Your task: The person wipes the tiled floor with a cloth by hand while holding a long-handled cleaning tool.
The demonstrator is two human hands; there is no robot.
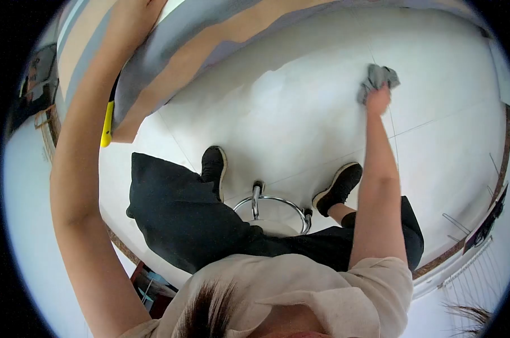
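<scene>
one grey cloth (pixel 382 74) is bunched in the gripping right hand (pixel 378 101), out over the white tiled floor (pixel 305 107); the left hand (pixel 140 10), cropped by striped fabric (pixel 179 45), is too hidden to read.

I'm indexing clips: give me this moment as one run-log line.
right hand: grips grey cloth; left hand: beside striped fabric, partly out of frame, grip unclear
</scene>
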